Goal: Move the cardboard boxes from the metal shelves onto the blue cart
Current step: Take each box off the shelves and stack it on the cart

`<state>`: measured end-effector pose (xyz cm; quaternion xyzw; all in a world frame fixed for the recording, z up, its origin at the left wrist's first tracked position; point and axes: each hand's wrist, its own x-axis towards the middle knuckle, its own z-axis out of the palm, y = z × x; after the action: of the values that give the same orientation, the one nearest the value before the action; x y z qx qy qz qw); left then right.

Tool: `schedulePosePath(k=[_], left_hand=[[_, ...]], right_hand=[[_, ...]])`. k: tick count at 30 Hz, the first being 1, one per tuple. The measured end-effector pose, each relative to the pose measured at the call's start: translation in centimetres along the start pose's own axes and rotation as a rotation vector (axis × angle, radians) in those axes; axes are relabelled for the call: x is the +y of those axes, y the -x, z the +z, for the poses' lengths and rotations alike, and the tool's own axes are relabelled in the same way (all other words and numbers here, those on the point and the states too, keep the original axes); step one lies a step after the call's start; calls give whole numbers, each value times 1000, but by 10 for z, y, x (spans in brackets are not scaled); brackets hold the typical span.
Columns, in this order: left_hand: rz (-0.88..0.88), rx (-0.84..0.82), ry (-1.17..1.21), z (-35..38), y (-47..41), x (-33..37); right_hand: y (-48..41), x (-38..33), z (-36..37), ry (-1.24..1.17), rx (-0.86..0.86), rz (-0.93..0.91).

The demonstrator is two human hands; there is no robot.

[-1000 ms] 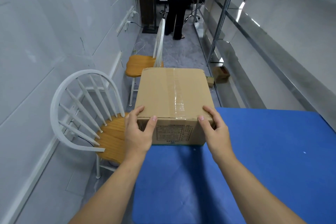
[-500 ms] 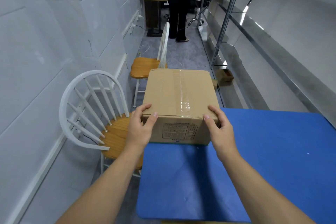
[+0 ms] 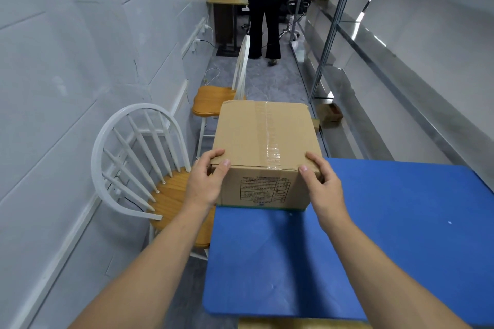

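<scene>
A taped brown cardboard box (image 3: 263, 139) with a printed label on its near face rests on the far left corner of the blue cart (image 3: 374, 235). My left hand (image 3: 207, 181) grips its near left corner. My right hand (image 3: 322, 181) grips its near right corner. The metal shelves (image 3: 355, 43) run along the right wall, and a small cardboard box (image 3: 330, 112) lies low beside them.
Two white chairs with wooden seats (image 3: 139, 165) (image 3: 227, 93) stand along the left wall, close to the cart's left edge. A person in black (image 3: 264, 2) stands at the far end of the narrow aisle, next to a small table (image 3: 227, 0).
The box and both hands have stayed together on the cart's corner; the view has shifted slightly, so the box sits a little nearer to me in the frame.
</scene>
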<state>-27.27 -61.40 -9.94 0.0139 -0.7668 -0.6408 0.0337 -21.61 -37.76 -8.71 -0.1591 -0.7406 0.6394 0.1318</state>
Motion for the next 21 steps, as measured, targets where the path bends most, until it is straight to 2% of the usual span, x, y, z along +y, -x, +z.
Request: schedulePosePath(k=[10, 16, 21], left_hand=[[83, 42, -128, 0, 5, 5], [275, 163, -161, 12, 19, 54], [431, -17, -76, 64, 44, 95]], right_hand=[[-2, 1, -2, 61, -14, -26], [9, -14, -30, 9, 73, -90], [37, -20, -80, -15, 222, -170]])
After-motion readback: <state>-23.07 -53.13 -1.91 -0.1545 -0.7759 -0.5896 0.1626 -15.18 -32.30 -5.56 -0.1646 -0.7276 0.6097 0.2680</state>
